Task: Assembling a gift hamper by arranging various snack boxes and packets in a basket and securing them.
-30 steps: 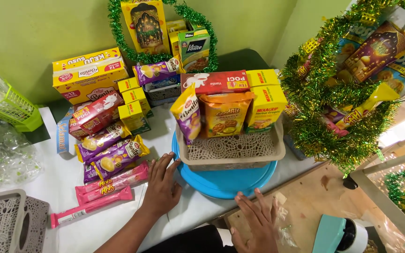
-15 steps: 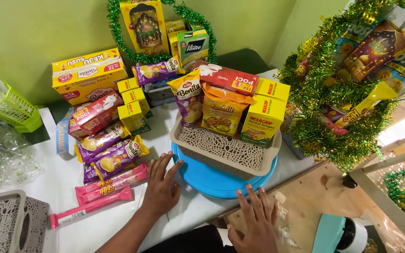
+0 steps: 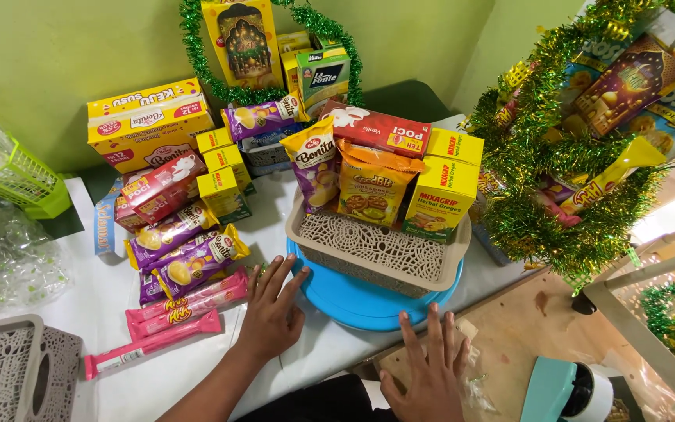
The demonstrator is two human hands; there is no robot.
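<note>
With both hands spread open, my left hand (image 3: 271,316) and right hand (image 3: 430,367) rest flat beside the blue turntable (image 3: 353,293) near the desk's front edge, turning the filled basket (image 3: 376,254) on it, which I judge needs another nudge.

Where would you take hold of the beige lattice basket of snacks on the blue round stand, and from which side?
Probably by the two short ends of the beige basket, under its flared rim, one hand from each side. The top is packed with boxes and packets and the load looks heavy. The left hand and right hand lie flat just in front of the blue stand.
</note>
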